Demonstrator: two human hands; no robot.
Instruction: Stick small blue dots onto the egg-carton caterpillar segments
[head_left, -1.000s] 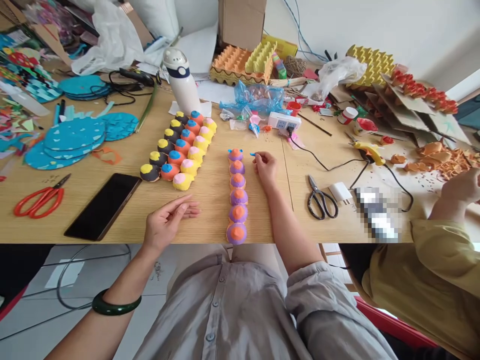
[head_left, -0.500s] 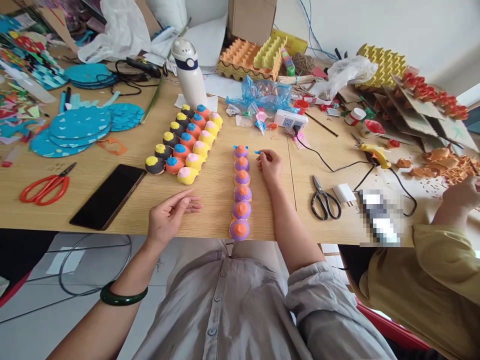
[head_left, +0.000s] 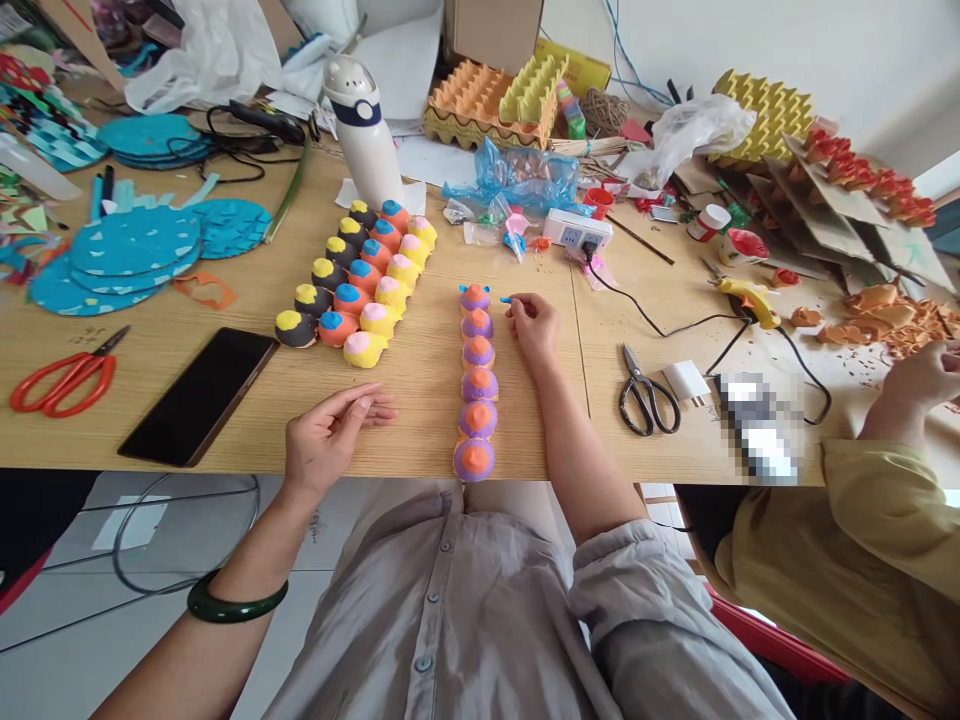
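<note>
A strip of purple egg-carton cups (head_left: 478, 416) topped with orange lumps lies lengthwise before me. Its far cup carries small blue bits (head_left: 463, 290) on both sides. Just right of that end, my right hand (head_left: 534, 325) pinches a small blue piece (head_left: 505, 300), apart from the strip. My left hand (head_left: 330, 435) hovers at the table's front edge, fingers stretched out and holding nothing. Beyond it stand three more strips: black cups (head_left: 312, 300) with yellow tops, orange-red cups (head_left: 350, 298) with blue tops, and yellow cups (head_left: 377, 318) with pink tops.
On the left lie a phone (head_left: 199, 398), red scissors (head_left: 67, 383) and blue discs (head_left: 135, 240). A white bottle (head_left: 367, 140) stands behind the strips. To the right are black scissors (head_left: 646, 395), a plug adapter (head_left: 685, 381), a glue gun (head_left: 750, 300) and a co-worker's hand (head_left: 919, 385).
The view has shifted slightly, so most things on the table appear a little farther left. Both hands keep nearly the same pose, the right still pinching the blue piece.
</note>
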